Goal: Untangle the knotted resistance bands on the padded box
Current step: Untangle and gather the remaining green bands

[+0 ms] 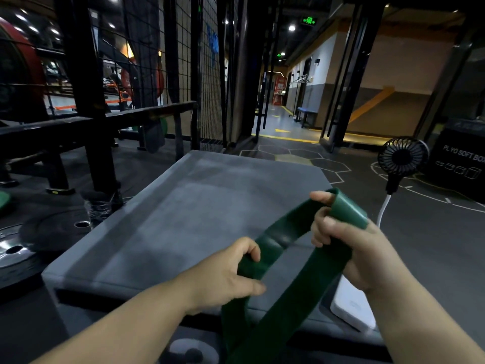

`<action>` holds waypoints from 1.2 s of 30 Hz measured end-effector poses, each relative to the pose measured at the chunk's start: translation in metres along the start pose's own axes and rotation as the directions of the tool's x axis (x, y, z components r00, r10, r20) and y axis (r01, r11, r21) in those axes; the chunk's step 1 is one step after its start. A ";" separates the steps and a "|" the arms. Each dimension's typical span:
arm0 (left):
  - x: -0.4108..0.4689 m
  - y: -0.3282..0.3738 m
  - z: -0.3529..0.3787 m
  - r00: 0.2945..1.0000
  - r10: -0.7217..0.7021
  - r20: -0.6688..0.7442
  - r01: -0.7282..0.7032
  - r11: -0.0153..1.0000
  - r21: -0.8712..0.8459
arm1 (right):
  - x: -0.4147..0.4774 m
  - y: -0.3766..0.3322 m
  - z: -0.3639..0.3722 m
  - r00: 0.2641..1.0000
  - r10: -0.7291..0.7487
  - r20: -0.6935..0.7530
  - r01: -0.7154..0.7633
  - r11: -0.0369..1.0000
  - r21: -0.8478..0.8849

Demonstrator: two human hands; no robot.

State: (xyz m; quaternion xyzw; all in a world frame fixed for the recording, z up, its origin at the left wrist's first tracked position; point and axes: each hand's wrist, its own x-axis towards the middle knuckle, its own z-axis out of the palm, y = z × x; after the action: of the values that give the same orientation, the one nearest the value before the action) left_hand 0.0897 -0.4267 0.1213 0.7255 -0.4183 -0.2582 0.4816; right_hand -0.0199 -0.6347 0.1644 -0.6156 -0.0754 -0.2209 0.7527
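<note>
A wide dark green resistance band [284, 236] is stretched in the air above the near right part of the grey padded box [183, 219]. My left hand [228, 274] pinches the band's lower left fold between thumb and fingers. My right hand [346, 240] grips the band's upper right bend, which wraps over its fingers. Two strands of the band hang down off the box's front edge toward the bottom of the view. No knot is visible in the part of the band between my hands.
A white flat device [351, 308] lies at the box's right front corner. A small black fan [402, 158] with a white cable stands on the floor to the right, next to a black plyo box [462, 158]. Weight plates [15, 253] and a black rack [86, 101] stand left.
</note>
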 end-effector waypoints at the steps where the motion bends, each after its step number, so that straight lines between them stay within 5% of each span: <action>1: 0.000 0.000 0.001 0.999 -0.001 0.039 0.001 1.000 -0.022 | -0.001 0.004 0.001 1.000 0.017 0.012 -0.016 0.995 -0.095; 5: -0.001 0.006 0.005 0.997 0.033 0.073 -0.021 0.986 -0.167 | -0.009 0.013 0.016 0.986 0.089 0.143 0.016 0.795 -0.606; 8: -0.001 0.014 0.006 0.996 0.090 0.009 -0.084 0.957 -0.277 | -0.011 0.020 0.027 0.939 0.201 0.280 0.075 0.675 -0.734; 16: 0.004 -0.001 0.012 0.987 -0.053 -0.153 0.005 0.955 -0.298 | -0.006 0.014 0.030 0.994 -0.018 0.111 0.090 0.723 -0.685; 20: 0.000 -0.024 0.021 0.973 -0.151 0.176 0.156 0.988 -0.017 | 0.001 0.001 0.022 0.979 -0.174 -0.107 0.095 0.851 -0.517; 25: -0.004 -0.018 0.021 0.992 -0.093 0.085 0.087 0.994 0.066 | 0.003 -0.017 0.004 0.943 -0.220 -0.249 0.084 0.884 -0.460; 31: -0.013 0.015 0.012 0.998 0.012 -0.067 -0.031 0.954 -0.298 | 0.002 -0.005 -0.008 0.972 -0.088 -0.216 -0.043 0.841 -0.539; 36: -0.014 0.021 0.014 0.996 -0.019 -0.089 0.000 0.977 -0.212 | 0.003 -0.009 -0.012 0.958 -0.188 -0.215 0.052 0.854 -0.517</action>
State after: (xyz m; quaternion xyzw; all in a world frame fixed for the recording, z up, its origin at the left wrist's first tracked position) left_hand 0.0637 -0.4251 0.1341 0.6831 -0.3629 -0.2705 0.5732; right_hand -0.0232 -0.6484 0.1711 -0.7514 0.0451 -0.3579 0.5526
